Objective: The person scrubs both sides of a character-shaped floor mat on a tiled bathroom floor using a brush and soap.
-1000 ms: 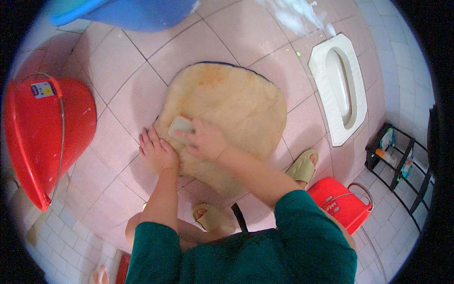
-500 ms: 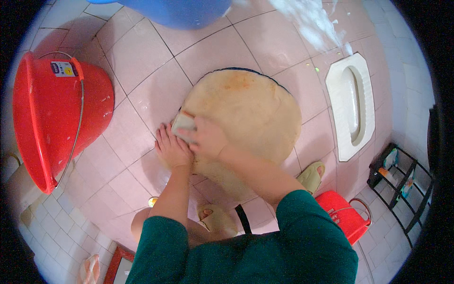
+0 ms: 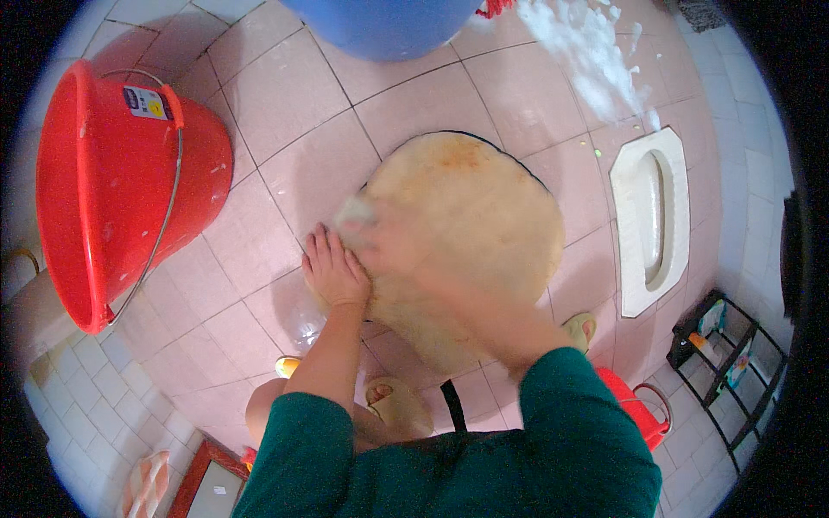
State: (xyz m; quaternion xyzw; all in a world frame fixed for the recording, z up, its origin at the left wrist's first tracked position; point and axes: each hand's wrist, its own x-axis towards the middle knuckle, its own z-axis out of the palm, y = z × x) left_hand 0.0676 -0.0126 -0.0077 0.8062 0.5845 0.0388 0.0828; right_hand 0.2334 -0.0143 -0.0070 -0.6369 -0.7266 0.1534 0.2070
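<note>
A round beige mat (image 3: 484,216) with a dark edging and an orange-brown stain near its far edge lies on the tiled floor before me. My left hand (image 3: 335,268) is pressed flat on the mat's left edge, its fingers spread and holding nothing. Just to its right, my right hand (image 3: 389,240) is smeared by motion. It grips a pale rectangular block (image 3: 355,210) against the mat's left part. Whether this is a brush or a bar of soap I cannot tell.
A big red bucket (image 3: 129,198) with a wire handle stands at left, a blue tub (image 3: 389,26) at the far side. White foam (image 3: 587,56) lies near the squat toilet (image 3: 652,220). A smaller red bucket (image 3: 626,401) and a black rack (image 3: 734,363) are at right.
My right hand has pushed the pale block a little away from me along the mat's left edge. The left hand stays pressed on the mat. The whole view has shifted slightly.
</note>
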